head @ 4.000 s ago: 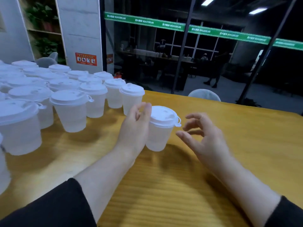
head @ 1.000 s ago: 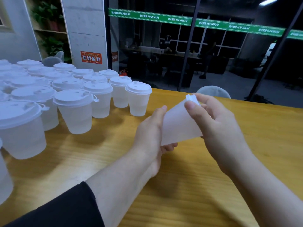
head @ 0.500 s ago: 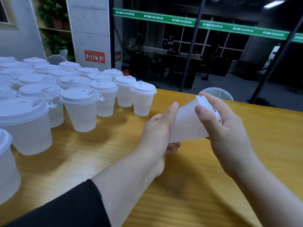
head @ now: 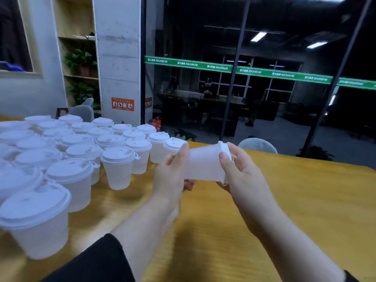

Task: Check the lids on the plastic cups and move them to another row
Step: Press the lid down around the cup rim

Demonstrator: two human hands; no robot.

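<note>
While 1 translucent cup [head: 204, 165] lies sideways in the air above the tabletop [head: 295, 210], the left hand [head: 173, 178] grasps its base and the right hand [head: 242, 176] pinches its lid [head: 225, 148], likely testing the seal. Many lidded cups [head: 85, 153] wait in rows at left.

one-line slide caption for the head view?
Both hands, left and right, hold a lidded plastic cup sideways above the wooden table, beside rows of lidded cups.
</note>
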